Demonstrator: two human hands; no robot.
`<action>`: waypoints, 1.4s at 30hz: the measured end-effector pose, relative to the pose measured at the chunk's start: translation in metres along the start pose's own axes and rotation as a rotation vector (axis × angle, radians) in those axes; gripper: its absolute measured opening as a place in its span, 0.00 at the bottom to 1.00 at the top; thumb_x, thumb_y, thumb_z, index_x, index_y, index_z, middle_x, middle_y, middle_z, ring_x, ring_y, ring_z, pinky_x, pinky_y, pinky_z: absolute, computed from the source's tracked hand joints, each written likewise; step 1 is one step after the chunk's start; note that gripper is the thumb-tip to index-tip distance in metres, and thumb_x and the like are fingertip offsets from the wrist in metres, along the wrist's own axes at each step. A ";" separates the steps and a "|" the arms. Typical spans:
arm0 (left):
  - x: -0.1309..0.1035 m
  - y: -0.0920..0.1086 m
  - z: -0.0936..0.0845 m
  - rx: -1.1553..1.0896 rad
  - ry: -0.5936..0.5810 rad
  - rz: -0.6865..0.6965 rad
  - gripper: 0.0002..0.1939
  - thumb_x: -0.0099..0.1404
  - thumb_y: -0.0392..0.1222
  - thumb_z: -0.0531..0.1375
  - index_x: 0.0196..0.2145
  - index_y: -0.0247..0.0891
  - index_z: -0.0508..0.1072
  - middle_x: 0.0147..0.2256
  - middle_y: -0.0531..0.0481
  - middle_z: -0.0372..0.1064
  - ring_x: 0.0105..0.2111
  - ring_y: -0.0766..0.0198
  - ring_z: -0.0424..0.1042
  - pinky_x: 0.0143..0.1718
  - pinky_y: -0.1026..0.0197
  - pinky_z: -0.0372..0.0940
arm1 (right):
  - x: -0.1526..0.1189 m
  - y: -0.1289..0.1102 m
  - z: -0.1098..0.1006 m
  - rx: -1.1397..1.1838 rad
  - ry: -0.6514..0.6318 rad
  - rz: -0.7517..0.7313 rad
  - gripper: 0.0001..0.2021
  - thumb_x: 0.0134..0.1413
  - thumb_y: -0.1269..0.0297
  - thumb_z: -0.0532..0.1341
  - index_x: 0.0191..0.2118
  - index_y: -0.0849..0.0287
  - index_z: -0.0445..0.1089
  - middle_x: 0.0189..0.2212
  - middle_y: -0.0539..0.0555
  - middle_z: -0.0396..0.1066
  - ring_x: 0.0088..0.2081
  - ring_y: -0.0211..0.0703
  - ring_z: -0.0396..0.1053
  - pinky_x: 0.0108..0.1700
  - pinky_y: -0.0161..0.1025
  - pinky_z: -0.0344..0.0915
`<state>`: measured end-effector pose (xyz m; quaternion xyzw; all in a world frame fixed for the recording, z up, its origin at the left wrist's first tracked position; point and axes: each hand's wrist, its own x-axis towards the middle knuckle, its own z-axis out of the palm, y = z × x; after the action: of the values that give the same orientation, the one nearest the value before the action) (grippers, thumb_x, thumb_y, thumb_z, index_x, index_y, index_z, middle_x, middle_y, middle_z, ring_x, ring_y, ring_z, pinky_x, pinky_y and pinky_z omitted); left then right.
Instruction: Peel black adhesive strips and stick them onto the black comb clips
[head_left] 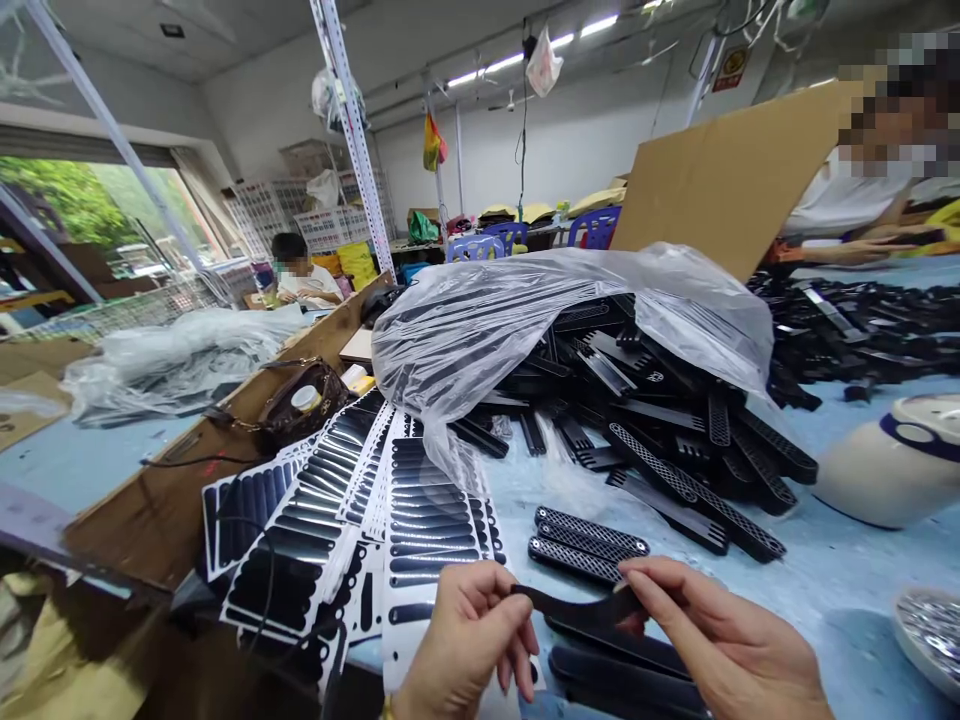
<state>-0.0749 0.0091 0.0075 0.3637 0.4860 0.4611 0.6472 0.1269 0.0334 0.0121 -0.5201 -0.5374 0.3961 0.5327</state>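
Observation:
A thin, bendy black sticker strip (pixel 574 608) stretches between my hands, sagging slightly in the middle. My left hand (pixel 469 635) pinches its left end between thumb and forefinger, while my right hand (pixel 731 640) grips the right end with closed fingertips. Just below the strip lie smooth black handles (pixel 619 675), partly covered by it and my right hand. Beyond the strip sits a small group of black handles with a lattice pattern (pixel 585 545). Sheets of black stickers (pixel 431 510) on white backing fan out beside my left hand.
A plastic bag (pixel 480 320) spills black comb-ended pieces (pixel 660 420) across the blue table (pixel 840 560). On the right are a white rounded container (pixel 896 460) and a bowl of small metal parts (pixel 934 640). A wooden board edge (pixel 142 520) runs along the left. Two other people sit farther off.

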 end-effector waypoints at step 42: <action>0.100 -0.034 -0.033 1.016 -0.118 0.568 0.11 0.57 0.37 0.63 0.39 0.34 0.79 0.23 0.52 0.73 0.20 0.66 0.69 0.27 0.65 0.65 | 0.028 0.020 -0.074 -0.574 -0.358 -0.198 0.08 0.59 0.64 0.61 0.37 0.58 0.78 0.30 0.53 0.77 0.29 0.41 0.72 0.27 0.33 0.67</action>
<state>-0.0878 0.0946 -0.0619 0.7696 0.4929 0.3045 0.2686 0.2055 0.0543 0.0058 -0.5163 -0.7596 0.2601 0.2980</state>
